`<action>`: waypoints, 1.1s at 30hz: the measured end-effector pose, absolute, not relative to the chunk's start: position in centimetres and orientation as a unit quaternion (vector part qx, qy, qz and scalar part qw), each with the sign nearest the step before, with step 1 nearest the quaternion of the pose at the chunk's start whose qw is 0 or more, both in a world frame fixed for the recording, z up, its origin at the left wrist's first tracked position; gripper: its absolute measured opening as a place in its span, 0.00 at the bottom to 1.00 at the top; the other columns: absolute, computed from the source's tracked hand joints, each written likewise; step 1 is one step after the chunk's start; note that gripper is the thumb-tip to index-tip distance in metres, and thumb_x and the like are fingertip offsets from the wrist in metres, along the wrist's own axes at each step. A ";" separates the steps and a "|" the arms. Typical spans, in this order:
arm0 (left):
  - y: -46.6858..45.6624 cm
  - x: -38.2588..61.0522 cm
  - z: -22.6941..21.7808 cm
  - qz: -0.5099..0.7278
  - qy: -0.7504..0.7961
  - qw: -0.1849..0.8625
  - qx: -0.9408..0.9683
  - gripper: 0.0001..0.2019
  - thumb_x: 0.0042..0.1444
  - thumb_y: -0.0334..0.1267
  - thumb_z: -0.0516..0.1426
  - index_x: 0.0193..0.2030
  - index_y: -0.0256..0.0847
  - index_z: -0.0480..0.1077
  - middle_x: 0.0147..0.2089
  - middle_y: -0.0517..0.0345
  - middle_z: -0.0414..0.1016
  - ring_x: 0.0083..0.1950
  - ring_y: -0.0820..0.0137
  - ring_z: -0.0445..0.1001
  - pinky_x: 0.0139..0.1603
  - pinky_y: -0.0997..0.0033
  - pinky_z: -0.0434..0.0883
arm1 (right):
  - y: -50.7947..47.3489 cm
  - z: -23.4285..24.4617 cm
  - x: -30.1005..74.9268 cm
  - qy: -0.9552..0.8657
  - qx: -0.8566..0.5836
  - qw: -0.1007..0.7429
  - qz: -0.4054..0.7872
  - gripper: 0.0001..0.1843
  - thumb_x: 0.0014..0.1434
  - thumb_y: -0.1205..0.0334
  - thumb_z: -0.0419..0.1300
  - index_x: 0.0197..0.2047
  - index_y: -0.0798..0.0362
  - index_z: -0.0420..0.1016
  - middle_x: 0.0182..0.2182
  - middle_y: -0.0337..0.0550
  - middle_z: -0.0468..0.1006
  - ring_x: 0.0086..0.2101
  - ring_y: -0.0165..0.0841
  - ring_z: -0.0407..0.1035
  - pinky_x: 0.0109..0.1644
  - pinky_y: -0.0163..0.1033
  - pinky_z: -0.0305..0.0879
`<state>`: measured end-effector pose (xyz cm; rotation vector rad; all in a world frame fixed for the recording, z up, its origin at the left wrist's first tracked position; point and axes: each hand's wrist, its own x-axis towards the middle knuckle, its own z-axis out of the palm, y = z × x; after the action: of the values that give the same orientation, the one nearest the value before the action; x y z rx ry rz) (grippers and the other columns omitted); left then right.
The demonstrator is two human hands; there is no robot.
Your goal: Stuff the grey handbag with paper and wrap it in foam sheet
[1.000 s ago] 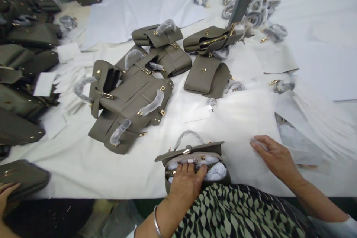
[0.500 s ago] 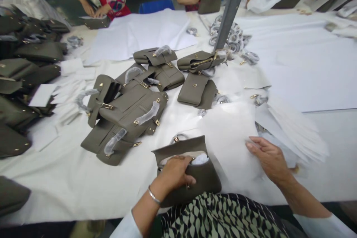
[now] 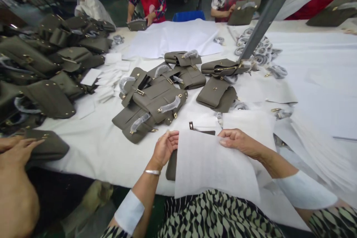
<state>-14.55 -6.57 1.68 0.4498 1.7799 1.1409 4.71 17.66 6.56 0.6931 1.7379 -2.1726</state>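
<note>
A thin white paper sheet [image 3: 212,167] is stretched between my two hands in front of me. My left hand [image 3: 165,148] has its fingers curled at the sheet's upper left corner. Near the upper right, my right hand [image 3: 241,143] pinches the top edge between thumb and fingers. Behind the sheet is an olive handbag [image 3: 171,167], mostly hidden; its left side and a bit of its top show. A gold clasp [image 3: 191,125] sticks up just above the sheet. Another white sheet [image 3: 248,119] lies on the table beyond my right hand.
Several olive handbags [image 3: 160,98] with wrapped handles lie ahead, and a larger heap [image 3: 52,55] is at the left. A co-worker's hand [image 3: 19,147] rests on a bag at the left edge. A metal post [image 3: 270,15] rises beyond the table's middle; coiled straps [image 3: 259,50] lie beside it.
My right hand has brought a white sheet leftward over the handbag. My left hand has left the bag's opening and moved to the sheet's corner. The view has turned left.
</note>
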 end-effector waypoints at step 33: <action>-11.2 -9.1 1.0 0.482 0.746 0.422 0.183 0.19 0.52 0.47 0.59 0.46 0.36 0.71 0.44 0.50 0.78 0.45 0.59 0.75 0.46 0.63 0.71 | 14.8 -0.1 2.3 0.843 0.095 0.152 -0.507 0.13 0.53 0.53 0.55 0.31 0.55 0.71 0.27 0.41 0.73 0.31 0.34 0.65 0.36 0.36 0.60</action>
<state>-9.11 -11.24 1.03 0.4574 1.8689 1.2067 2.30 14.79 -0.08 0.2715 2.4181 -1.4558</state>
